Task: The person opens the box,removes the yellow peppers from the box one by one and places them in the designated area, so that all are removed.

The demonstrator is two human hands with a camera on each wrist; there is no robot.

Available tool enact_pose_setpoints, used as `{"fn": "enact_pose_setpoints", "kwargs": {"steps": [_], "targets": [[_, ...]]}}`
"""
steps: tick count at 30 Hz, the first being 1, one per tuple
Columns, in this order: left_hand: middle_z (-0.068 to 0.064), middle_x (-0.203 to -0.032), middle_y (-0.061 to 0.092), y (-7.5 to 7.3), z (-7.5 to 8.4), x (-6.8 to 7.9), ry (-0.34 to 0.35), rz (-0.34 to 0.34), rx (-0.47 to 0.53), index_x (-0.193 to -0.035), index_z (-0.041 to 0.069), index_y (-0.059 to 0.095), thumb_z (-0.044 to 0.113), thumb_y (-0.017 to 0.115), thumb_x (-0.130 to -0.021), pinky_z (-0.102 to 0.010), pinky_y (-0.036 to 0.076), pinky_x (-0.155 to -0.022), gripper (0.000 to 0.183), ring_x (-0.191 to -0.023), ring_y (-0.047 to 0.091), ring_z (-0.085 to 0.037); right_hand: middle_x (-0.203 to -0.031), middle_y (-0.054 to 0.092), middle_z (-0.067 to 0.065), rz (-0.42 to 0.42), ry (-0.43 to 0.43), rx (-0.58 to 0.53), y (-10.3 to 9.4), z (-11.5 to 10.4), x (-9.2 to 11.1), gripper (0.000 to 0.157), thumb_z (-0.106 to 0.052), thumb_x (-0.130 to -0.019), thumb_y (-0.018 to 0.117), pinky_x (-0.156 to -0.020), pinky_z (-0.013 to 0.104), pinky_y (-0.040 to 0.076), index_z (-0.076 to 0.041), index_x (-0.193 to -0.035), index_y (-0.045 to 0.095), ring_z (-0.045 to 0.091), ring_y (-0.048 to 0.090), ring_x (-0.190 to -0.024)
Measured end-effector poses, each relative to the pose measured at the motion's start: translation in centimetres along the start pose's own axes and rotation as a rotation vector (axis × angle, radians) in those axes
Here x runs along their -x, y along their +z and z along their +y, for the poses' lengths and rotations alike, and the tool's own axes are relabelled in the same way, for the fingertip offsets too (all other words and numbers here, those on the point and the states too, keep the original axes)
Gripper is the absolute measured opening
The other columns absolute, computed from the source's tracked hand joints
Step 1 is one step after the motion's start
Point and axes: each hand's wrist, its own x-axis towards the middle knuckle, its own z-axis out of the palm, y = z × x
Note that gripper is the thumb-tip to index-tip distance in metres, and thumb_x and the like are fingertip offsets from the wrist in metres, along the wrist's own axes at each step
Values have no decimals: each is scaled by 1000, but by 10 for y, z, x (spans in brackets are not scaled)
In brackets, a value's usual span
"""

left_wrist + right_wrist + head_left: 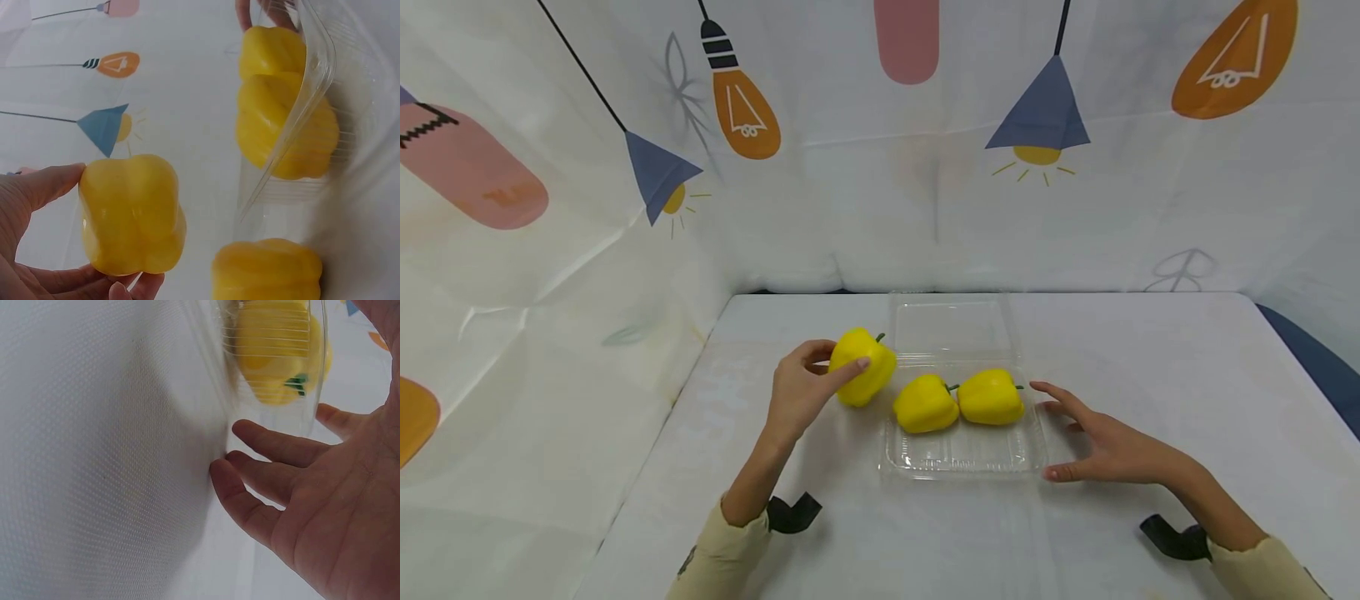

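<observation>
My left hand (805, 387) holds a yellow bell pepper (862, 367) between thumb and fingers, raised beside the left edge of a clear plastic clamshell container (962, 462). Two more yellow bell peppers, a left one (926, 404) and a right one (991, 397), lie side by side in the container's base. The left wrist view shows another yellow pepper (267, 270) on the table outside the container; the head view does not show it distinctly. At the container's right side is my right hand (1108, 446), fingers spread, holding nothing. Whether its fingertips touch the wall I cannot tell.
The container's lid (953, 321) lies folded back toward the far edge of the white table (1150, 350). A white curtain (865, 208) printed with lamps and bulbs hangs behind and to the left. Dark straps or mounts sit at both wrists.
</observation>
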Motion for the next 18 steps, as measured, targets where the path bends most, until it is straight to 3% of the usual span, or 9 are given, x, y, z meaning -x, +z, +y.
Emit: {"fn": "enact_pose_setpoints", "kwargs": {"steps": [18], "targets": [[-5,-106,64,-22,-17,-10,-22,97,31,-110,11,64,58,77,-66,-35,53,-74,66,-88,58,-23,-142,39,18,-5,17,5,-1,-3,0,106,-47,-72,78,-91,61,40,-31,-150,7,41,51,-115]]}}
